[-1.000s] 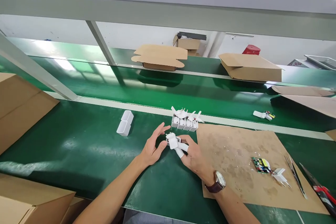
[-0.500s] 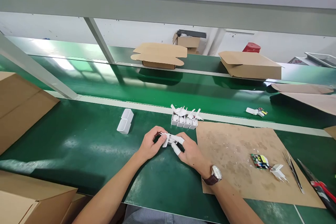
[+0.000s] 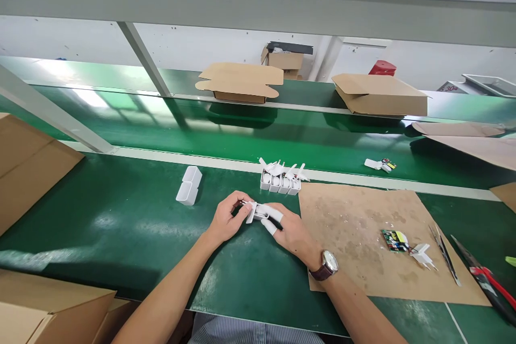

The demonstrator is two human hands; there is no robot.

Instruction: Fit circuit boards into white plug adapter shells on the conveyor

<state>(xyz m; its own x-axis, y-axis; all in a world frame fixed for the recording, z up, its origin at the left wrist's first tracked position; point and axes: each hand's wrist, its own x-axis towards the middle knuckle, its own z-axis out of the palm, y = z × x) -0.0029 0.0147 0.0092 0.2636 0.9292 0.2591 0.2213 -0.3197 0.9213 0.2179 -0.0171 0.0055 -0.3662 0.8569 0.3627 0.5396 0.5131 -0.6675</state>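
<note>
My left hand (image 3: 228,219) pinches the flat end piece of a white charger housing (image 3: 260,215). My right hand (image 3: 293,234), with white covers on thumb and finger, grips the boxy end of that same housing. My fingers hide part of it, so I cannot tell how its two parts meet. Just beyond my hands stands a row of several white housings (image 3: 280,183), with white plug pieces lying across their tops. Two white empty cases (image 3: 189,186) stand side by side to the left.
On the brown cardboard sheet (image 3: 342,247) at right lie a circuit board (image 3: 395,241) wired to a white plug piece (image 3: 422,256), and tweezers (image 3: 444,255). Red-handled cutters (image 3: 481,278) lie beside them. Another board assembly (image 3: 381,165) sits on the green belt (image 3: 242,140). Cardboard boxes (image 3: 56,301) flank the left.
The view has shifted slightly. The board assembly on the belt has moved a little left. Both hands keep hold of the charger housing, with hardly any movement.
</note>
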